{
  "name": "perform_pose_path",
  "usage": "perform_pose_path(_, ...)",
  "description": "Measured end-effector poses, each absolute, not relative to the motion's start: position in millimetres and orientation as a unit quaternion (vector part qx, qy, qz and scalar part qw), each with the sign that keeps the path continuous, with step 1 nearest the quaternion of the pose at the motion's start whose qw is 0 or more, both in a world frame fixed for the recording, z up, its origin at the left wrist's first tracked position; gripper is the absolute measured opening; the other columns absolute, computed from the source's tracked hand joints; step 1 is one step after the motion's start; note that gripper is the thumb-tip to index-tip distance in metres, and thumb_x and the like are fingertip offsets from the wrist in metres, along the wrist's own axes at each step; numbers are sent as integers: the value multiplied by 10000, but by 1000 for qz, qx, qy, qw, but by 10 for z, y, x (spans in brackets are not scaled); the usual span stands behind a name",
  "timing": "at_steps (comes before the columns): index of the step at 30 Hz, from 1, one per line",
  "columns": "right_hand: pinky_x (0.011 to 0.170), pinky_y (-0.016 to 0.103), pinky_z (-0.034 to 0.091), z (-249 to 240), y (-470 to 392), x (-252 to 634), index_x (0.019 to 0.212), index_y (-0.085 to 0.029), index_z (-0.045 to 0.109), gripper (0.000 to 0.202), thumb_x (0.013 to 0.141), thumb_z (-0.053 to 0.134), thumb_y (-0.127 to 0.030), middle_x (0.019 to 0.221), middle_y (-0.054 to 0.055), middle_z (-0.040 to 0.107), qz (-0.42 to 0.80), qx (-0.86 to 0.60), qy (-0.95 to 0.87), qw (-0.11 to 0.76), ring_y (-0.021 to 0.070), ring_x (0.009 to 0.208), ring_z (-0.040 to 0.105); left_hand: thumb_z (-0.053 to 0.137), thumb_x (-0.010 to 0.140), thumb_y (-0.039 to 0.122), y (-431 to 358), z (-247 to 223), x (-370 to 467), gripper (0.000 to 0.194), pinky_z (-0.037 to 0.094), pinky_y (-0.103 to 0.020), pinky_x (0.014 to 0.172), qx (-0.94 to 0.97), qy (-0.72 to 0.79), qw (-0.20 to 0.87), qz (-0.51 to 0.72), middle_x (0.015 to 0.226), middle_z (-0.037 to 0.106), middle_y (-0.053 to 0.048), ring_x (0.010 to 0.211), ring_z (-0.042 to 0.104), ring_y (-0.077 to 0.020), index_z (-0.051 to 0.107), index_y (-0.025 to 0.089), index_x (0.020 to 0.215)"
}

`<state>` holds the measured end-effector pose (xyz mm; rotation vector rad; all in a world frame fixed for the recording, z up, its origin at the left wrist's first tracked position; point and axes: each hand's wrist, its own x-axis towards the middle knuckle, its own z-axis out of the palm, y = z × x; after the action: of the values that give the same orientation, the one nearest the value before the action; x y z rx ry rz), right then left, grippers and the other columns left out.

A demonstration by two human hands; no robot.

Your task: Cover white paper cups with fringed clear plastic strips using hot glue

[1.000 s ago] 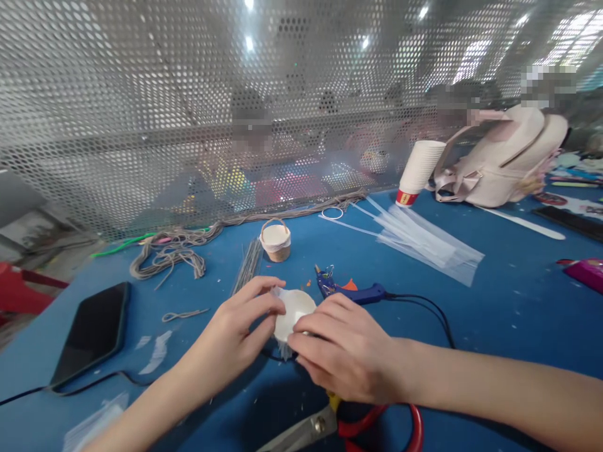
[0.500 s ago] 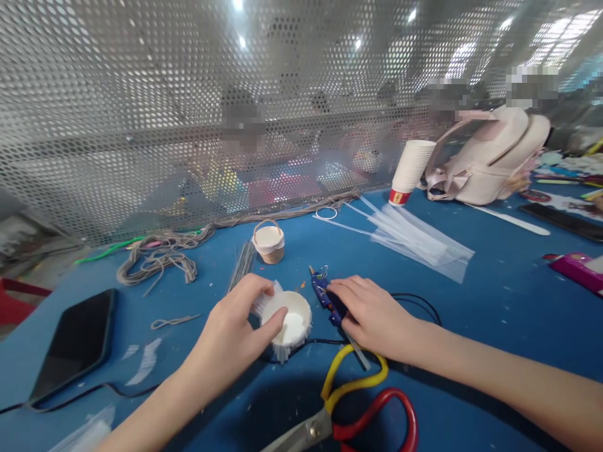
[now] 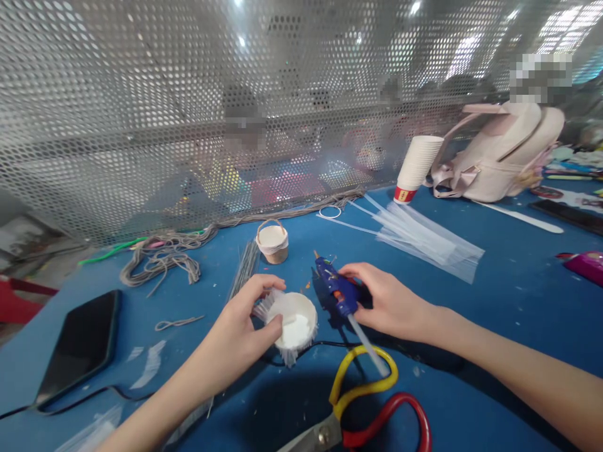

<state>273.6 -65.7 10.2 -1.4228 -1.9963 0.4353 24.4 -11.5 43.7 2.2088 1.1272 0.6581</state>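
A white paper cup (image 3: 304, 312) with a frayed translucent strip (image 3: 269, 305) around its outside is held by my left hand (image 3: 249, 323), thumb at the rim and fingers behind. My right hand (image 3: 381, 298) grips a blue glue gun (image 3: 336, 282) from its right side. The gun's nozzle points up and left, and a clear glue stick (image 3: 370, 345) sticks out of its rear, over scissors (image 3: 351, 408) with one yellow and one red handle. Behind the cup stands a small basket (image 3: 273, 243) with a thin brown handle.
Translucent strips (image 3: 428, 238), stacked paper cups (image 3: 419, 166) and a pale pink backpack (image 3: 504, 150) lie to the right. Grey cord (image 3: 160, 260), thin grey wires (image 3: 245, 267) and a phone (image 3: 80, 345) are at the left. A perforated metal screen (image 3: 164, 138) stands behind the table.
My right hand has closed round the glue gun and raised it off the table, with its glue stick now in fuller view. The left hand still holds the cup.
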Motion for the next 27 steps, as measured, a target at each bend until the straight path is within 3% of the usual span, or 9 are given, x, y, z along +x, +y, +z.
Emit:
perform_pose_path(4,675,295,540,253,-862,2675,1100,-219,477,418,699,579,-158,962,50,670,258,-561,-647,447,180,785,658,527,723,247,-161,407,233,279,478,-275,696,812,443,304,229,1049,644,-25,826,610,-178,525,247,1002)
perform_pose_path(6,611,286,545,265,-970,2599,1069,-239,503,364,718,584,-186,830,16,687,242,-597,-612,458,176,674,663,565,738,322,-201,389,239,270,474,-271,655,809,456,297,221,1006,654,-18,783,611,-177,522,250,994)
perform_pose_path(9,567,288,546,225,-1100,2457,1061,-255,531,352,721,573,-178,814,23,702,183,-628,-614,441,196,658,675,560,769,410,-266,347,249,236,462,-268,587,800,489,266,221,872,657,1,663,592,-163,522,249,937)
perform_pose_path(13,606,288,562,186,-1182,2327,1206,-266,456,553,681,531,-109,1033,61,692,145,-591,-663,437,215,787,691,535,774,286,-324,278,227,106,485,-270,626,804,495,197,263,904,662,-9,679,614,-156,500,245,866)
perform_pose_path(18,774,290,548,189,-1206,2297,1163,-242,507,507,679,485,-92,1060,48,681,158,-594,-669,417,203,910,672,466,810,158,-342,242,164,80,508,-254,698,855,391,109,322,985,655,-52,845,652,-160,504,229,808)
perform_pose_path(23,701,269,545,113,-1251,2293,1190,-244,460,452,753,488,-133,979,34,679,208,-577,-679,404,158,768,667,457,844,113,-335,253,138,130,525,-230,679,879,329,58,340,975,652,-84,834,663,-148,545,202,879)
perform_pose_path(27,591,248,518,120,-1236,2268,1204,-224,407,490,730,489,-126,913,45,684,211,-536,-703,418,149,660,650,451,811,88,-343,290,151,128,540,-246,671,884,327,50,331,978,649,-112,890,663,-180,526,190,794)
